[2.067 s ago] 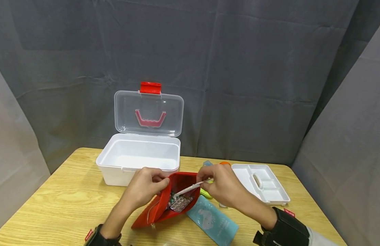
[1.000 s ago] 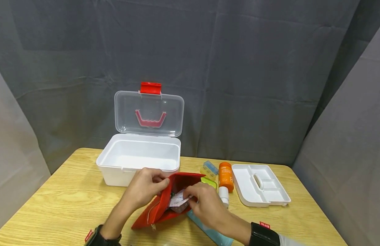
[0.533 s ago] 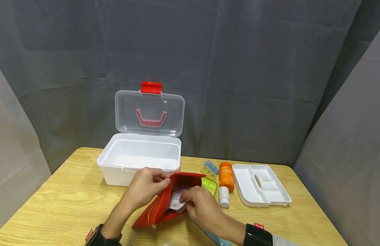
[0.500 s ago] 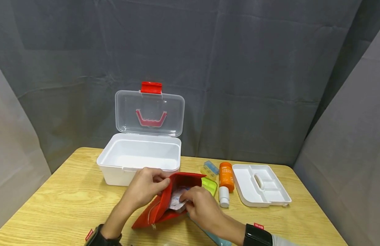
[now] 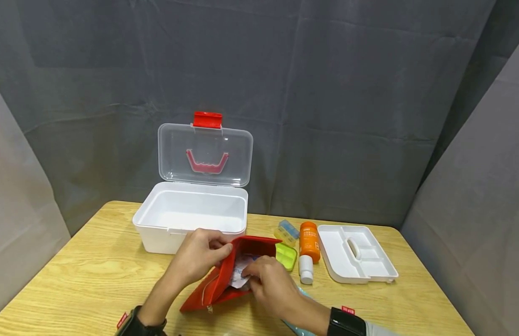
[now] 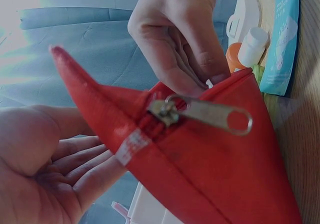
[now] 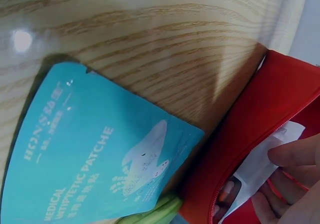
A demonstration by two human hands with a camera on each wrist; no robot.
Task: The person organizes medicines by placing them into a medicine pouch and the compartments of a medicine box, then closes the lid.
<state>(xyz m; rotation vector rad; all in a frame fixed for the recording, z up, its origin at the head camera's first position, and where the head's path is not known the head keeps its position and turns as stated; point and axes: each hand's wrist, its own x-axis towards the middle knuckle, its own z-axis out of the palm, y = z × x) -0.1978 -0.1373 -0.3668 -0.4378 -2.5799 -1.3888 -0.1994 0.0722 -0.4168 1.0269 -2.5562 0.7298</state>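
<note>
The white packet lay inside the red pouch's open mouth, between the hands, its long side roughly following the zip, just left of the nearer right hand, which I saw pinching it while the left hand gripped the pouch's left rim.

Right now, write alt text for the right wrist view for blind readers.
The right hand pinches a white packet in the mouth of an open red zippered pouch. Beside it, a teal packet labelled "Medical Antipyretic Patche" lies on a wood-grain table; a green object shows at the bottom edge.
</note>
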